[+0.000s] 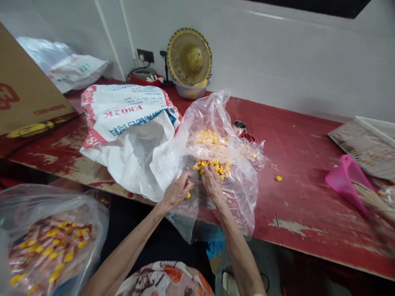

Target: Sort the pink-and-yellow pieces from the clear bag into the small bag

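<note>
A clear plastic bag (243, 197) lies with its mouth towards me, small yellow caps (220, 168) heaped in its opening. My right hand (212, 183) dips into that heap, fingers bent down and drawn together among the pieces; what they grip is hidden. Just to the left, my left hand (178, 190) is closed with curled fingers beside the bag's edge, and I cannot make out what is inside it. One small yellow piece (188, 195) shows right below its fingertips. A white woven sack (138, 164) with red and blue print lies open against the bag's left side.
Lower left, another clear bag (98, 222) holds yellow-ended pieces. A metal cup (239, 127) stands behind the bag, and a loose yellow cap (278, 178) lies rightward. Another person's hand (367, 197) is at a pink scoop-like container (348, 176). A straw hat (189, 57) leans by the wall.
</note>
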`<state>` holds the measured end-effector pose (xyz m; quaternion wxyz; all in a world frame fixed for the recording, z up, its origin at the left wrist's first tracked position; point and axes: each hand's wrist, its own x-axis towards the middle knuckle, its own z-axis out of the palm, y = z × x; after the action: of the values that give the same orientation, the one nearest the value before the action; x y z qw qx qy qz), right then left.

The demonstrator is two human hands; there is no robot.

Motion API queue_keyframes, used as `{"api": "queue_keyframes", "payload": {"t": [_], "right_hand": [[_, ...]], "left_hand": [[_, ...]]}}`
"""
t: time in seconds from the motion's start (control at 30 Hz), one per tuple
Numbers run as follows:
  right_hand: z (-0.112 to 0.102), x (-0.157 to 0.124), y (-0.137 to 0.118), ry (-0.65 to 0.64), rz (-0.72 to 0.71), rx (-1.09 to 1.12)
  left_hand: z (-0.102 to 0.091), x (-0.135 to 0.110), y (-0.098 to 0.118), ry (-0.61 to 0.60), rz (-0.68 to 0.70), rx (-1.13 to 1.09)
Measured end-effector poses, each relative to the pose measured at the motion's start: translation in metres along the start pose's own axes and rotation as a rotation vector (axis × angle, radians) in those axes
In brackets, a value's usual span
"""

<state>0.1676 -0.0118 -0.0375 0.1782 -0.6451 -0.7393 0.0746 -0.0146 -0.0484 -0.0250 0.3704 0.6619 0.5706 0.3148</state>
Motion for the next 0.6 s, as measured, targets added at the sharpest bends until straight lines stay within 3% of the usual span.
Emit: {"api": "queue_keyframes", "payload": {"t": [0.17,0.3,0.43,0.6], "right_hand": [[0.014,0.002,0.014,0.137,-0.19,0.112],[0.017,0.006,0.02,0.15,-0.247,0.137],[0.007,0.005,0.014,0.223,-0.14,0.266],[-0.011,-0.028,-0.004,0.413,0.106,0.677]], "left_hand": [[0.004,0.001,0.004,0.176,0.084,0.015],[0.003,0.004,0.0,0.079,0.173,0.198],[-0.008,0.009,-0.001,0.032,0.21,0.146],[-0.002,0.011,-0.006,0.24,0.182,0.144]]}}
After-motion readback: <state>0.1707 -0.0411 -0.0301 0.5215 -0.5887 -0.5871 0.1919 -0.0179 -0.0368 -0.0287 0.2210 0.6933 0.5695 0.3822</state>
